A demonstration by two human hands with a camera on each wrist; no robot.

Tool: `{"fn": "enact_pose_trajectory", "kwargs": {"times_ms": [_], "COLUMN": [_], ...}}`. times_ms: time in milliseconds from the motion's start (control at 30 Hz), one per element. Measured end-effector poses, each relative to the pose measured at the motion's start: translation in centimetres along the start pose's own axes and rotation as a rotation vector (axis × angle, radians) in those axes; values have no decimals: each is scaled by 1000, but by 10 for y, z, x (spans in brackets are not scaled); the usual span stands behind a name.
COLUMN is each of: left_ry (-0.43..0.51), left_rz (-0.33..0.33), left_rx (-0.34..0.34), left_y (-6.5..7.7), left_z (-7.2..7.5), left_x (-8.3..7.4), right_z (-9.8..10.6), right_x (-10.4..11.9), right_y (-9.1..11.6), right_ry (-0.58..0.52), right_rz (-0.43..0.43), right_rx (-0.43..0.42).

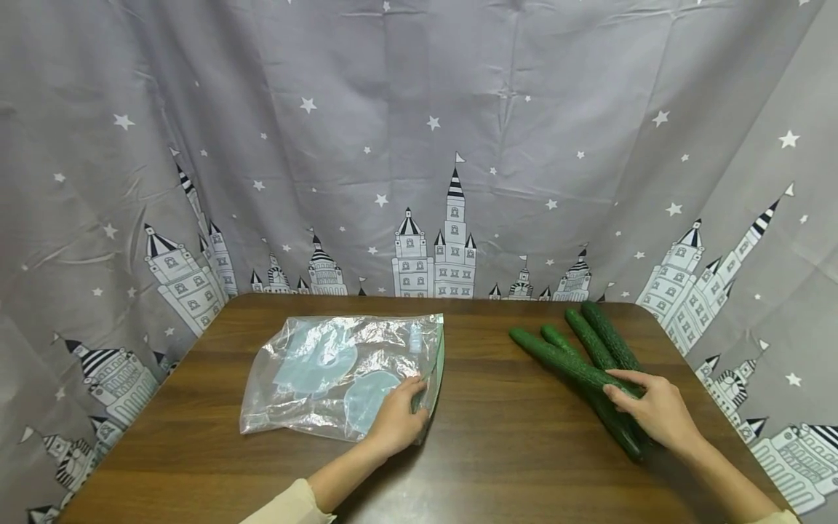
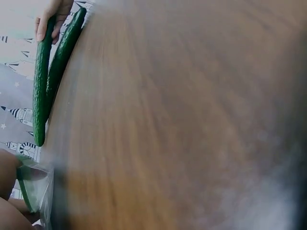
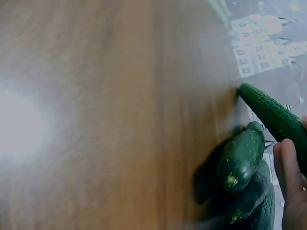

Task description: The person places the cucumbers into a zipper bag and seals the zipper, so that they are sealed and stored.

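A clear plastic zip bag (image 1: 382, 342) with pale blue printed shapes and a green strip along its opening lies flat, left of the table's middle. My left hand (image 1: 396, 418) holds the bag's open edge near its front corner; the green strip shows between thumb and fingers in the left wrist view. On the right, my right hand (image 1: 655, 407) grips a long green cucumber (image 1: 556, 355) near its close end, thumb on one side and fingers on the other. This cucumber slants over another cucumber (image 1: 615, 422), which is partly hidden beneath it.
Two more cucumbers, a lighter one (image 1: 589, 336) and a darker one (image 1: 610, 333), lie side by side at the right, partly behind the right hand. The brown wooden table (image 1: 497, 458) ends at a grey curtain (image 1: 347, 94) printed with castles and stars.
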State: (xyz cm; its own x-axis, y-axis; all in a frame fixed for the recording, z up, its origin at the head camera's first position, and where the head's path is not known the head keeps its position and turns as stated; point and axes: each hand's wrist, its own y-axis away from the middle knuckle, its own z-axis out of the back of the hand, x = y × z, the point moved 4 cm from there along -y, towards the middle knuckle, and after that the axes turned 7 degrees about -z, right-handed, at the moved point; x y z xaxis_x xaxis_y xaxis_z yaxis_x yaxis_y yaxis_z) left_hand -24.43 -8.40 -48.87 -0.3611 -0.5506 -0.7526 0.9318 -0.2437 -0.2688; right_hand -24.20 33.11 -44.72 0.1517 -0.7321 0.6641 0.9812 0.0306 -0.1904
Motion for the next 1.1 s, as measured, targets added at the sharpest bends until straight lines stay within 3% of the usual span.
{"fn": "enact_pose_trajectory", "kwargs": {"times_ms": [67,200,267,367,467,633,867,1100], "left_ry": [-25,-48,-51,-62,-87,-126,-137,-128], "left_rz": [-10,-28,-24,-26,-23,-5,-1,-7], "left_rx": [-5,-50,-81,-119,-143,-169,-186,-180], "left_y": [0,0,1,2,3,7,9,8], "left_z": [-1,-2,-1,0,1,0,0,1], "left_x": [0,-3,-4,-7,-10,-13,-15,-18], "right_z": [5,15,18,22,20,11,-9,-33], "right_x": [-6,-12,-10,-2,12,36,54,60], "right_y": [-2,-8,-13,-21,-30,-44,-55,-63], "right_ry": [-214,-848,-1113,-1282,-1331,-1284,-1161,-1142], "right_rz": [-113,-233,-228,-156,-89,-45,-83,-123], "right_rx": [40,61,65,97,161,263,284,307]}}
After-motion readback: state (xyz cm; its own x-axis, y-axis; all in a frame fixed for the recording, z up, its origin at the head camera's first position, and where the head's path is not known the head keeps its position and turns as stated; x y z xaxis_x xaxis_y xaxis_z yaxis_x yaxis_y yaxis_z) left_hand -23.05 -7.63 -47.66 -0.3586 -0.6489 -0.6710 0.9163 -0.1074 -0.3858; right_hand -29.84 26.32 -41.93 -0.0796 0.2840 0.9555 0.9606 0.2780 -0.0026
